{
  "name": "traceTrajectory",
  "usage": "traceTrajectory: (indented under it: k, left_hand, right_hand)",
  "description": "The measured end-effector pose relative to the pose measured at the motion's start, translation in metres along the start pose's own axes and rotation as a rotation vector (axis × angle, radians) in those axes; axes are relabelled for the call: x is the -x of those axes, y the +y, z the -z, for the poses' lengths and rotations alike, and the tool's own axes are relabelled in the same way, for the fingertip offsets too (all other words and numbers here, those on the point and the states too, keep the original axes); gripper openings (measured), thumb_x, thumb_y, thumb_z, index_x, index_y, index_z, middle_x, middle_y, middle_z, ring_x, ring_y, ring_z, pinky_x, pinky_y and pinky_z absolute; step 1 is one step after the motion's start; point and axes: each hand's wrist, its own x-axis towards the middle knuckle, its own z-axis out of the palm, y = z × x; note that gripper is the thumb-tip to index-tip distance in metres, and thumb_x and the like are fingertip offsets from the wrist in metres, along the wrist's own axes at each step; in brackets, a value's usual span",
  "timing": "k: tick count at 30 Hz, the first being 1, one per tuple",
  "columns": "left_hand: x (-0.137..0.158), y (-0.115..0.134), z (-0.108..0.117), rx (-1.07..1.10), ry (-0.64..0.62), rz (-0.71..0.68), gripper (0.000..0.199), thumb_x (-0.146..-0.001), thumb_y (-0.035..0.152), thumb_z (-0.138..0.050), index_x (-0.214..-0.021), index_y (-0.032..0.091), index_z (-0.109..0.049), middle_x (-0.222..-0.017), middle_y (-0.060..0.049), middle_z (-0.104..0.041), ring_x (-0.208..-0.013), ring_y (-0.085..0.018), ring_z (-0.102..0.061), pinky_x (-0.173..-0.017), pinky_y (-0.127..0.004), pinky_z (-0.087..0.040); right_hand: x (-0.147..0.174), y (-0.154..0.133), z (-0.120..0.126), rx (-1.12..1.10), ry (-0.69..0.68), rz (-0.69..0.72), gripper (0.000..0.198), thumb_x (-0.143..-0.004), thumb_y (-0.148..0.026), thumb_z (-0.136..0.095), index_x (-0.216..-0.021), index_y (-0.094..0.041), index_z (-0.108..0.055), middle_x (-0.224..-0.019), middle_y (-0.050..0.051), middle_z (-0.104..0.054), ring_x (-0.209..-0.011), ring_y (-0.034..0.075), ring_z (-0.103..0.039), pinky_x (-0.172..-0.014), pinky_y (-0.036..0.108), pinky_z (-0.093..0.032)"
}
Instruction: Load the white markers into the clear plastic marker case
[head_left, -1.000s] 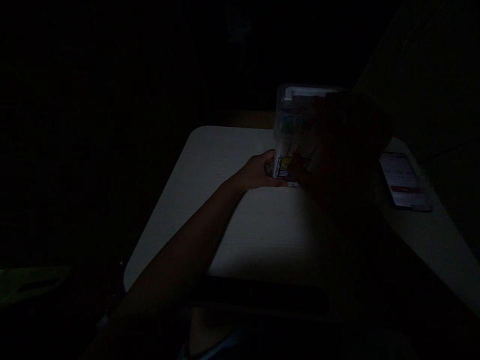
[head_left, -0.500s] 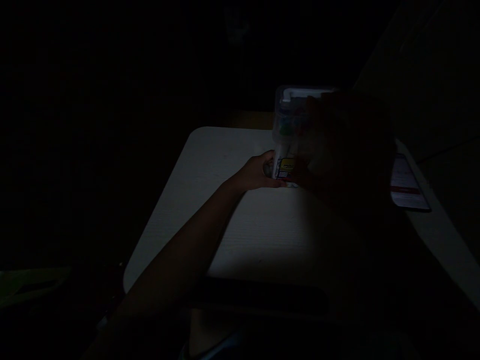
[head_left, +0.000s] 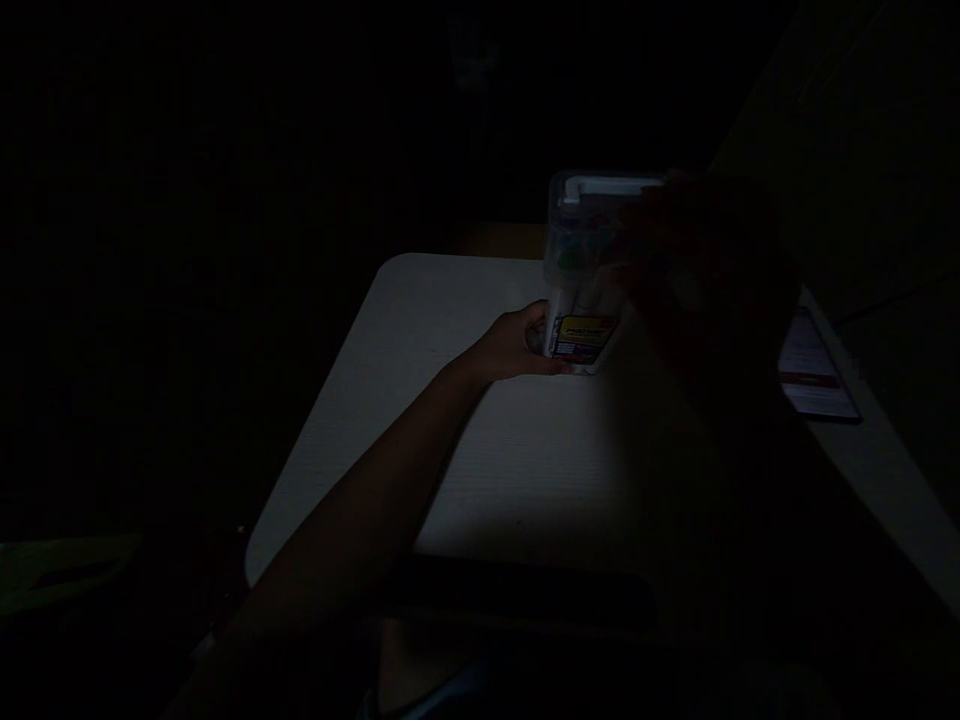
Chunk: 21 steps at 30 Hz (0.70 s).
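A clear plastic marker box (head_left: 583,300) stands upright near the far right of the white table, with a yellow and dark label on its front. Pale sticks and a green patch show dimly through its walls. Its clear lid (head_left: 611,188) has a white handle on top. My left hand (head_left: 510,345) is wrapped round the lower left of the box, thumb across the front. In deep shadow, my right hand (head_left: 705,260) is at the upper right side of the box, beside the lid. Darkness hides whether its fingers grip the lid.
A phone or tablet (head_left: 817,370) with a lit screen lies at the right side of the white table (head_left: 360,400). A dark strip (head_left: 517,590) runs along the near edge. Something green (head_left: 67,570) shows at lower left. The surroundings are very dark.
My right hand has moved up and right, away from the box's lower front, so more of the label shows. My left hand and the box have stayed in place.
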Motion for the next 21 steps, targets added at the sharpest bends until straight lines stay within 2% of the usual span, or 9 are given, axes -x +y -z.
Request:
traceTrajectory:
  k: [5,8,12,14,16,18,21]
  left_hand:
    - [-0.0004,-0.0006,-0.0003,0.014,-0.005,0.012,0.060,-0.050,0.033,-0.082,-0.100,0.013,-0.055,-0.096,-0.005,-0.066,-0.086,-0.017,-0.063,-0.077,-0.031,-0.051]
    - [-0.0005,-0.0011,-0.0006,0.034,-0.010,0.011,0.059,-0.051,0.033,-0.082,-0.100,0.013,-0.055,-0.097,-0.006,-0.066,-0.089,-0.018,-0.063,-0.078,-0.031,-0.051]
    - [0.0002,-0.0019,-0.0007,0.041,-0.016,0.020,0.059,-0.052,0.032,-0.081,-0.101,0.013,-0.056,-0.098,-0.007,-0.067,-0.089,-0.019,-0.064,-0.080,-0.034,-0.051]
    - [0.0004,-0.0026,-0.0008,0.059,-0.020,0.007,0.058,-0.052,0.032,-0.081,-0.101,0.013,-0.056,-0.098,-0.006,-0.067,-0.090,-0.019,-0.064,-0.082,-0.034,-0.051]
    - [0.0003,-0.0032,-0.0010,0.075,-0.026,-0.006,0.058,-0.053,0.031,-0.081,-0.101,0.013,-0.056,-0.098,-0.006,-0.067,-0.090,-0.019,-0.064,-0.082,-0.033,-0.051]
    - [-0.0002,-0.0033,-0.0013,0.070,-0.026,-0.006,0.058,-0.053,0.032,-0.081,-0.102,0.014,-0.055,-0.098,-0.005,-0.066,-0.089,-0.017,-0.064,-0.080,-0.032,-0.051]
    - [-0.0012,-0.0024,-0.0016,0.031,-0.023,0.007,0.061,-0.053,0.033,-0.081,-0.103,0.014,-0.053,-0.096,-0.004,-0.066,-0.086,-0.017,-0.064,-0.078,-0.031,-0.052]
  right_hand:
    - [-0.0001,-0.0024,-0.0019,0.039,-0.017,-0.023,0.025,-0.084,-0.031,-0.056,-0.107,-0.027,-0.063,-0.110,0.003,-0.064,-0.110,0.019,-0.057,-0.095,0.037,-0.048]
    - [-0.0006,-0.0046,-0.0014,0.035,0.010,-0.009,0.025,-0.085,-0.026,-0.054,-0.108,-0.023,-0.063,-0.110,0.005,-0.064,-0.110,0.018,-0.057,-0.096,0.035,-0.047]
    - [0.0006,-0.0090,-0.0007,0.030,-0.060,-0.002,0.030,-0.087,-0.023,-0.049,-0.114,-0.018,-0.061,-0.117,0.009,-0.060,-0.118,0.018,-0.051,-0.102,0.034,-0.044]
    - [0.0024,-0.0094,-0.0020,0.019,-0.046,0.008,0.037,-0.086,-0.023,-0.050,-0.122,-0.022,-0.055,-0.122,0.007,-0.057,-0.124,0.018,-0.047,-0.106,0.035,-0.041]
    - [0.0046,-0.0079,-0.0044,-0.026,-0.010,0.007,0.048,-0.085,-0.025,-0.052,-0.132,-0.032,-0.045,-0.129,0.002,-0.053,-0.129,0.017,-0.042,-0.110,0.036,-0.037]
    - [0.0066,-0.0052,-0.0064,-0.058,-0.012,0.003,0.054,-0.084,-0.029,-0.055,-0.134,-0.038,-0.040,-0.133,-0.001,-0.049,-0.131,0.018,-0.039,-0.111,0.038,-0.036]
    - [0.0074,-0.0020,-0.0061,0.006,-0.054,-0.009,0.050,-0.080,-0.036,-0.058,-0.129,-0.032,-0.048,-0.130,0.005,-0.051,-0.129,0.023,-0.040,-0.109,0.041,-0.038]
